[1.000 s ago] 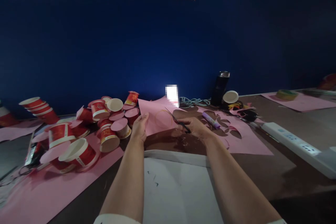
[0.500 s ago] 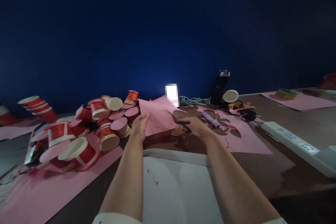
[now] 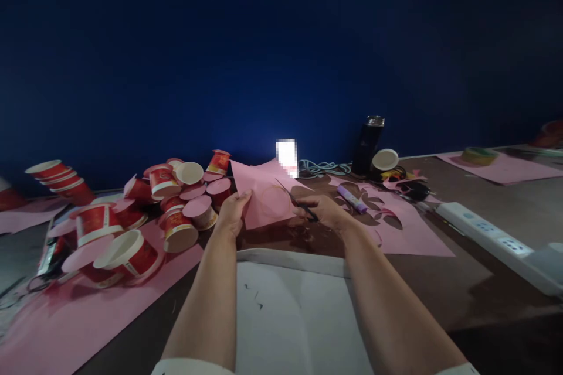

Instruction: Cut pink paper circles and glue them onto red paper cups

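Note:
My left hand [image 3: 231,211] grips the left edge of a pink paper sheet [image 3: 259,190] held up above the brown table [image 3: 440,287]. A faint circle is drawn on the sheet. My right hand [image 3: 325,212] holds black scissors [image 3: 298,201], blades pointing up-left into the sheet's right side near the circle. Both forearms reach over a white sheet [image 3: 294,316] lying in front of me.
A heap of red paper cups [image 3: 132,217] with pink discs lies left on a long pink sheet [image 3: 79,310]. A purple glue stick [image 3: 352,199], cut pink paper [image 3: 409,234], a black flask [image 3: 367,145], cables and a white power strip [image 3: 497,240] are right. A blue wall stands behind.
The pink sheet has turned slightly in my left hand and the scissors have crept along the circle. The view has shifted slightly; otherwise nothing moved.

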The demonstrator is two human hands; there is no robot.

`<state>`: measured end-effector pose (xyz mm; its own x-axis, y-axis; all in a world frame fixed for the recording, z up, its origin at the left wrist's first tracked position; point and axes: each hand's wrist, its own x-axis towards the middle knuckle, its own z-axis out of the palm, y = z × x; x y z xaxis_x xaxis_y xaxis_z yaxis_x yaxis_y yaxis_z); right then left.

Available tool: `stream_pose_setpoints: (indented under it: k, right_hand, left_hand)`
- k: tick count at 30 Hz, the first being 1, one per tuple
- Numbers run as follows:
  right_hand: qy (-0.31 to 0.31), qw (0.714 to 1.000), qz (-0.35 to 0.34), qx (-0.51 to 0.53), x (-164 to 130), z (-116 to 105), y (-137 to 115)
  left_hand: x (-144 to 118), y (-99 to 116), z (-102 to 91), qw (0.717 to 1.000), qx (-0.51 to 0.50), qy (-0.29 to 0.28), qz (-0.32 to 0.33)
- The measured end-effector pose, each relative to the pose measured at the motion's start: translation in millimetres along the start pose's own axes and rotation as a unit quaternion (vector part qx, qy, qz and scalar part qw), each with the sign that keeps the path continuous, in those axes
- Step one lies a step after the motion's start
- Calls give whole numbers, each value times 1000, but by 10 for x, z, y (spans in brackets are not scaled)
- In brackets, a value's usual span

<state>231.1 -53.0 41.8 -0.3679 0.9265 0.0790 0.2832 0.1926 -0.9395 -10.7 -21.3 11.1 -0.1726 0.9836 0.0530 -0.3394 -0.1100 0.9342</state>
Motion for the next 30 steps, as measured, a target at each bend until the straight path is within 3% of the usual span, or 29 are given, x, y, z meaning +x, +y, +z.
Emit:
stream_pose_setpoints:
  k: [7,16,30]
  right_hand:
    - [-4,999,16,40,-9,29,-20]
    - [0,1000,-1,21,6,-2,10]
    - [-8,999,32,13,-32,-26,-7]
  left_hand:
    - [-25,23,19,1000,-7,-5,-8]
    - [-28,28,4,1000,28,10,7]
    - [8,14,-41,999,41,-1,-2]
